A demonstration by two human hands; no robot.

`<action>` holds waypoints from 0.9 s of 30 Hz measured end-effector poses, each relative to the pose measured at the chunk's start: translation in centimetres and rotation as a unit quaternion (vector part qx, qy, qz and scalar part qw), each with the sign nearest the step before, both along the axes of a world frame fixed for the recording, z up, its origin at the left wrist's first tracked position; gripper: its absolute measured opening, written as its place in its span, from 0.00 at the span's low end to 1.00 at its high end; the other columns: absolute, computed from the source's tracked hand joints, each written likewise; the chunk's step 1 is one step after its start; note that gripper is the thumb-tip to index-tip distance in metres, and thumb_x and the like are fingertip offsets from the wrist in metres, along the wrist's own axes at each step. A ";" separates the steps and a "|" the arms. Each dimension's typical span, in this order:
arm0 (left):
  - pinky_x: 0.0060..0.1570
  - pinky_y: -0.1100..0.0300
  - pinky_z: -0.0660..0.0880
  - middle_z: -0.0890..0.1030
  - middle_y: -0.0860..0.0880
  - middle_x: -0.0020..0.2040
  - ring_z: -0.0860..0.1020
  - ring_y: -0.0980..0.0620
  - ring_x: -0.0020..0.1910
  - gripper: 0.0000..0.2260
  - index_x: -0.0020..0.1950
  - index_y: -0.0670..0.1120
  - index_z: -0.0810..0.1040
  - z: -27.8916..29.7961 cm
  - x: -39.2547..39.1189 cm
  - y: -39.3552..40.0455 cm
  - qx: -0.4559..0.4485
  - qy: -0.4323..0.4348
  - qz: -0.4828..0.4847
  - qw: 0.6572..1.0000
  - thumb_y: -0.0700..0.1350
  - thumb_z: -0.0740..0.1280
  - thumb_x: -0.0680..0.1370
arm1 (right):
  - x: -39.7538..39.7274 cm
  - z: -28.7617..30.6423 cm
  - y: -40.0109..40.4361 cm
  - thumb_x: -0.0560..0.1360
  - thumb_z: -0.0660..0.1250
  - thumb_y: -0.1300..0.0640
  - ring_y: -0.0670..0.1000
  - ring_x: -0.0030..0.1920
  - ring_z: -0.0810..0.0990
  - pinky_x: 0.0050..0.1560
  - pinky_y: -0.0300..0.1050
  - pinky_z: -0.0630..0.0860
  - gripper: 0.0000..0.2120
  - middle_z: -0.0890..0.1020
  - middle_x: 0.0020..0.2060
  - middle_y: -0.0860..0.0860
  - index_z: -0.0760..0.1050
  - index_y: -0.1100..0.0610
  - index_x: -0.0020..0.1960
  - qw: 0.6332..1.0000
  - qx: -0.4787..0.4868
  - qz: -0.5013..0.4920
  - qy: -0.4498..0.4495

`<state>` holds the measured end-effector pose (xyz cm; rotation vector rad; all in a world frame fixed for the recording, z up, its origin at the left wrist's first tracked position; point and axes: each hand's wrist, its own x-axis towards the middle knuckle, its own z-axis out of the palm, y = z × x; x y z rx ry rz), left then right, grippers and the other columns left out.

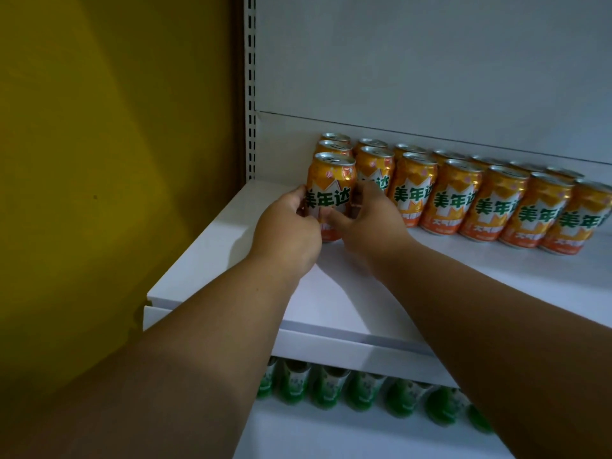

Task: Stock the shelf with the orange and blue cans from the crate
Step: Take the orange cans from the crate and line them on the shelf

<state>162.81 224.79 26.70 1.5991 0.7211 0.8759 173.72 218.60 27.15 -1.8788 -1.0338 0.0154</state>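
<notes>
Left hand [288, 226]: fingers curled round can [331, 190]
Right hand [371, 217]: grips same can
Can: upright on shelf [231, 260], label facing camera

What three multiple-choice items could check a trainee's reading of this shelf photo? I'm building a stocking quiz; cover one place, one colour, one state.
1. Where is the held orange can?
A. left end of the rows
B. right end
C. lower shelf

2. What colour are the cans on the lower shelf?
A. blue
B. green
C. red

3. How is the held can gripped?
A. left hand only
B. right hand only
C. both hands

Key: 1 A, it stands leftmost on the white shelf; 2 B, their bodies show green; 3 C, the left hand and right hand hold its sides.
</notes>
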 end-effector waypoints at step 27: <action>0.41 0.68 0.68 0.77 0.54 0.50 0.78 0.53 0.50 0.15 0.67 0.47 0.77 0.7 0.0 -0.8 0.055 0.071 0.073 0.993 0.39 0.61 0.81 | -1.1 0.9 0.3 0.77 0.71 0.51 0.54 0.60 0.80 0.61 0.53 0.77 0.21 0.81 0.59 0.52 0.70 0.55 0.67 0.997 -0.060 -0.036 0.018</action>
